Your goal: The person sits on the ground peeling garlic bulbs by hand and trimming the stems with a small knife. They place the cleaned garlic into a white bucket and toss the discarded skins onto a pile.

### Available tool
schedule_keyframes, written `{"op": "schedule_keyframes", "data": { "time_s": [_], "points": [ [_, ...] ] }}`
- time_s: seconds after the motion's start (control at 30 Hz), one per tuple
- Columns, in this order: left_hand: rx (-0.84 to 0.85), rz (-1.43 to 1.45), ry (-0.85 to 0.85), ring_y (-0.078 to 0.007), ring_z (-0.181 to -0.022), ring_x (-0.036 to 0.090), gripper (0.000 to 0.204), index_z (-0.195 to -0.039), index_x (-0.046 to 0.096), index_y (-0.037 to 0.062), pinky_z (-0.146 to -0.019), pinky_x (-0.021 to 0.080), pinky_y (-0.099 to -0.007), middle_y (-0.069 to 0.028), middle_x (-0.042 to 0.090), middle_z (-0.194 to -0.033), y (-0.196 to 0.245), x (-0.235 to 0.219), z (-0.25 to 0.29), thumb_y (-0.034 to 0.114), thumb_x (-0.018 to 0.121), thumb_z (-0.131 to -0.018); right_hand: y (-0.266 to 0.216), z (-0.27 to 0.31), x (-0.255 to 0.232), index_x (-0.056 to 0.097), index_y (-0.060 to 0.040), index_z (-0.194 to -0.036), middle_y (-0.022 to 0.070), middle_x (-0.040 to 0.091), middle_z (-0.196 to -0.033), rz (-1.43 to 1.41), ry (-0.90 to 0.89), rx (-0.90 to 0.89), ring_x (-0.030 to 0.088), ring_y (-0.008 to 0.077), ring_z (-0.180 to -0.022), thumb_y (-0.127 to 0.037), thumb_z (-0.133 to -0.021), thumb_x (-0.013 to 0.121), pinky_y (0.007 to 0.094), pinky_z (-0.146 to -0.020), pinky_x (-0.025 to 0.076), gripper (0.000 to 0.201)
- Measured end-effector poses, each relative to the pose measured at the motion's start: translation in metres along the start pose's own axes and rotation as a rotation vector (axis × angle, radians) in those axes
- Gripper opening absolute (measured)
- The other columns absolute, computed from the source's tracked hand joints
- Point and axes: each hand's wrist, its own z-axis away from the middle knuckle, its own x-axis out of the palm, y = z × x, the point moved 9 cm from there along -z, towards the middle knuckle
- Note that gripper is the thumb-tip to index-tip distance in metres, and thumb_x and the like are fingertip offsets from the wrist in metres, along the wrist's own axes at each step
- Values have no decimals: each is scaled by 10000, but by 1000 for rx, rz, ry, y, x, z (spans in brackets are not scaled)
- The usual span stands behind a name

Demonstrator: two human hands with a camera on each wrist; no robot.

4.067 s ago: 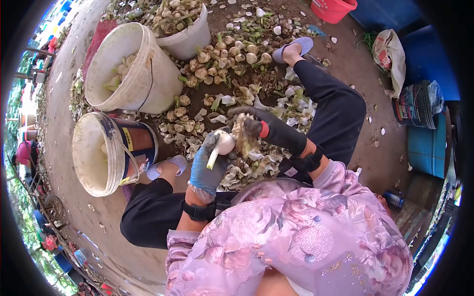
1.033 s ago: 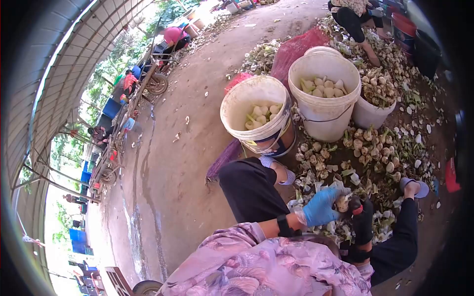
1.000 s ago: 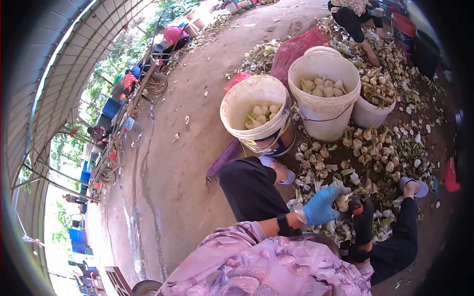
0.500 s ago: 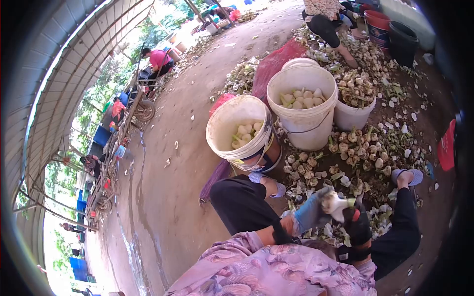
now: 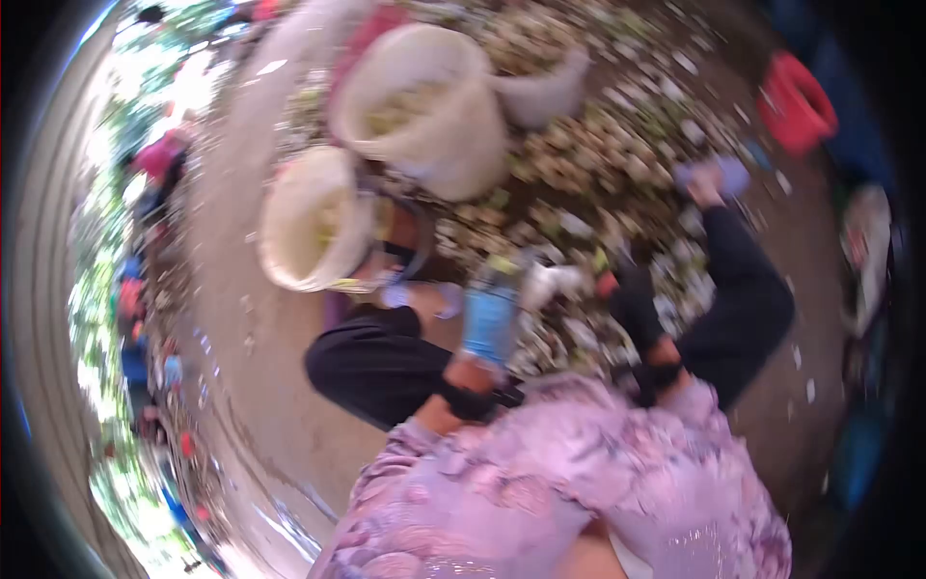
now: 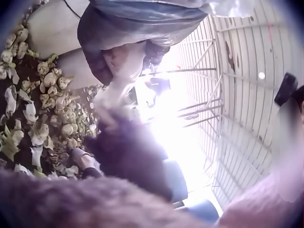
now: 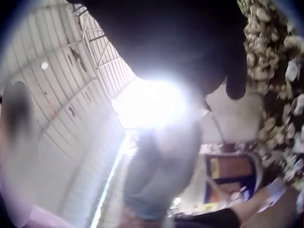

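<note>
In the head view, my left hand [image 5: 492,314], in a blue glove, grips a white garlic bulb [image 5: 552,285], blurred by motion. The bulb [image 6: 118,95] shows below the gloved fingers in the left wrist view. To the right of it, apart from the bulb, is my right hand [image 5: 635,304] in a black glove with a red band at one finger. Glare and blur hide its fingertips, and I cannot tell whether it holds anything. Unpeeled garlic bulbs [image 5: 598,150] lie heaped on the ground ahead, with loose peels [image 5: 579,333] between the legs.
A white bucket with a dark label [image 5: 289,227] stands at the left foot, beside a larger white bucket [image 5: 473,140]; pale bulbs lie inside both. Behind is a white tub [image 5: 555,96] heaped with unpeeled garlic. A red basin [image 5: 796,106] sits at the far right.
The head view has swung to the right and down. Half a second ago both hands met at a stemmed bulb; now the right hand is apart from the bulb in the left hand.
</note>
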Motion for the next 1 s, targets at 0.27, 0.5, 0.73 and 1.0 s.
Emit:
{"op": "schedule_keyframes", "data": {
  "time_s": [0.27, 0.5, 0.73, 1.0],
  "points": [
    [-108, 186, -98, -186, -975, 520, 439, -1157, 458, -5, -861, 428, -312, -98, 520, -1126, -1, 11, 7, 281, 544, -834, -10, 7, 15, 557, -28, -947, 132, 613, -828, -199, -136, -39, 582, 246, -732, -284, -804, 580, 314, -661, 451, 295],
    [-6, -151, -116, -181, -962, 529, 197, -937, 519, 37, -869, 416, -306, -129, 551, -1055, -1, 9, 15, 136, 614, -796, -63, 15, 51, 573, -19, -698, 121, 542, -563, -75, -365, -276, 536, 287, -522, -272, -787, 564, 357, -537, 427, 269],
    [-94, 260, -76, -246, -1050, 489, 233, -879, 582, 48, -914, 383, -330, -176, 533, -1100, -7, -13, 9, 272, 529, -843, 8, 8, 75, 575, -35, -722, 157, 579, -695, 13, -581, -134, 562, 311, -630, -167, -670, 615, 356, -562, 437, 147],
    [-50, 34, 27, -229, -1063, 481, 257, -966, 569, -10, -932, 377, -330, -166, 505, -1160, -11, -27, 3, 218, 513, -862, -57, 6, 76, 549, -40, -724, 177, 575, -700, -253, -388, -296, 554, 358, -656, -149, -659, 578, 406, -582, 436, 130]
  ]
}}
